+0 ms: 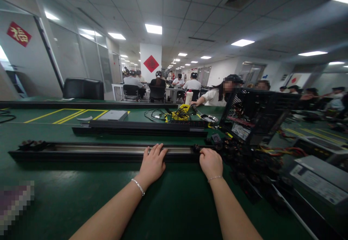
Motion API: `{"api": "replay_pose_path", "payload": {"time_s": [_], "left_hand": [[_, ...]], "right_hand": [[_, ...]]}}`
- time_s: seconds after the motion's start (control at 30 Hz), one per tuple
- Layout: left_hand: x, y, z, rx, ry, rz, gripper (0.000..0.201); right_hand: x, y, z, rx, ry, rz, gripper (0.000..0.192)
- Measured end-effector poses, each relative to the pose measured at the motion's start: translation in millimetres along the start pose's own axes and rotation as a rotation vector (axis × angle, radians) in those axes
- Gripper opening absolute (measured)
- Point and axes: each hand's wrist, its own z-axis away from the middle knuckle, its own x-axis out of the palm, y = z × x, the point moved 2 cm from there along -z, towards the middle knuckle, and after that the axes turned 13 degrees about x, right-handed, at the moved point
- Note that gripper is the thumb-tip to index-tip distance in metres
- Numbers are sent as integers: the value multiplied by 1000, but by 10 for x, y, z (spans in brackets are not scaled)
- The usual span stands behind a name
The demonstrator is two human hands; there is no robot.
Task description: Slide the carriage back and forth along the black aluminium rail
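Note:
My left hand rests flat on the green bench, its fingertips laid over the near edge of a long black and silver rail. My right hand is curled into a loose fist at the right end of the same rail, touching it; I cannot see anything inside the fist. Just right of that hand lies a tangle of black cables with connectors. Both wrists wear thin bracelets.
An open black computer case stands at right, with a grey power supply in front. A second black rail, a grey flat box and a yellow tool lie further back. A person in white works opposite; others sit at far tables.

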Motion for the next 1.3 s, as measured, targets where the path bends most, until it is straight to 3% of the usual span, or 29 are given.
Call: {"api": "replay_pose_path", "payload": {"time_s": [0.63, 0.77, 0.9, 1.1, 1.3], "left_hand": [[10, -2, -2, -8, -7, 8, 47], [15, -4, -5, -5, -11, 10, 47], [10, -4, -9, -11, -18, 14, 47], [-13, 5, -9, -15, -19, 23, 47], [-19, 8, -6, -9, -14, 18, 48]], "right_hand": [[41, 35, -15, 58, 82, -79, 25], [76, -26, 7, -33, 103, -231, 33], [101, -110, 66, -119, 33, -208, 30], [48, -165, 98, -44, -65, -137, 30], [35, -154, 79, 62, -65, -103, 32]]}}
